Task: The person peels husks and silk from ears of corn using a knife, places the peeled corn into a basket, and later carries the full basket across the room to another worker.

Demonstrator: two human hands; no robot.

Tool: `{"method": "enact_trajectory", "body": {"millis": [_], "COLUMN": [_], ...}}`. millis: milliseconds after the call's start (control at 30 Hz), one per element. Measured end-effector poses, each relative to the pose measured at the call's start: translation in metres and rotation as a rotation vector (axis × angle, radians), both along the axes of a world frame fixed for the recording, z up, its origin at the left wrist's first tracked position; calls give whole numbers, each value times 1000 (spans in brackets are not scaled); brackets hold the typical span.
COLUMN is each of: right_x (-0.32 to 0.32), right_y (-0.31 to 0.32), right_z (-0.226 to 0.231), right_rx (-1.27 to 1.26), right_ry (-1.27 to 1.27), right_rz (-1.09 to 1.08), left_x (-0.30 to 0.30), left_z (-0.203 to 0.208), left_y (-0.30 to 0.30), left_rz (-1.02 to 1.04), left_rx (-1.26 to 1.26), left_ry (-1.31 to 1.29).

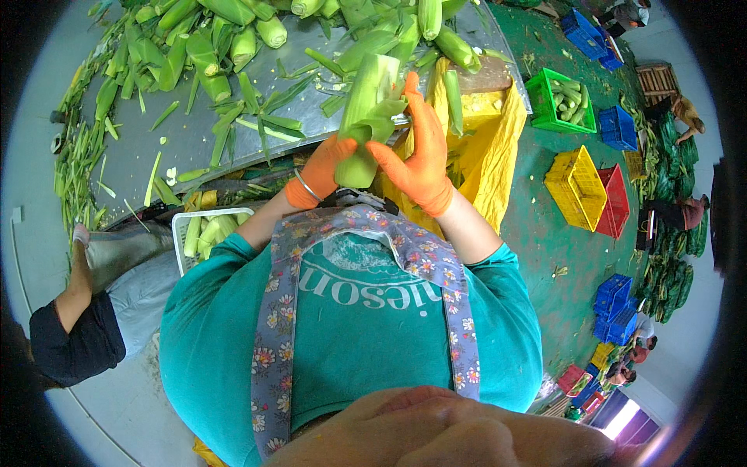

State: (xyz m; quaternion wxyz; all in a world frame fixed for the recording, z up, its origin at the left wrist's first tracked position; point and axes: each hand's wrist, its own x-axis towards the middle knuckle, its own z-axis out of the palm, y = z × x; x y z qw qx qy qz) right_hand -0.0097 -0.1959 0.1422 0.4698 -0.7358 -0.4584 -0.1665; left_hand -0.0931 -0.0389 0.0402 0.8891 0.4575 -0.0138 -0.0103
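An ear of corn in pale green husk (366,117) stands tilted over the table's near edge. My left hand (320,173), in an orange glove, is closed around its lower left side. Beside its right flank is my right hand (420,148), also orange-gloved, with thumb and fingers spread apart. That thumb touches the lower part of the ear, while the fingertips reach up by a loose husk leaf. Beneath and behind this hand hangs a yellow sack (498,148). More unshucked ears (202,54) lie heaped across the far side of the grey metal table (303,101).
Loose husk leaves (268,128) litter the table. A white basket of corn (206,233) is at my left, near another person's legs (140,288). To the right, a green crate (552,89), a yellow crate (572,191) and blue crates (615,307) stand on the green floor.
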Motion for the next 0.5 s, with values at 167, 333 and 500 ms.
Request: {"method": "enact_trajectory", "body": {"millis": [167,333,500], "right_x": [3,9,-7], "right_y": [5,17,12], "right_z": [3,-7,-9], "right_rx": [86,110,61], "right_ry": [181,365,0], "right_rz": [45,42,181], "left_x": [-5,-5,-12], "left_z": [5,-4,-11], "left_y": [-2,0,5], "left_rz": [-43,-90,24], "left_rx": [-102,-221,200], "left_ry": [31,17,-47]}}
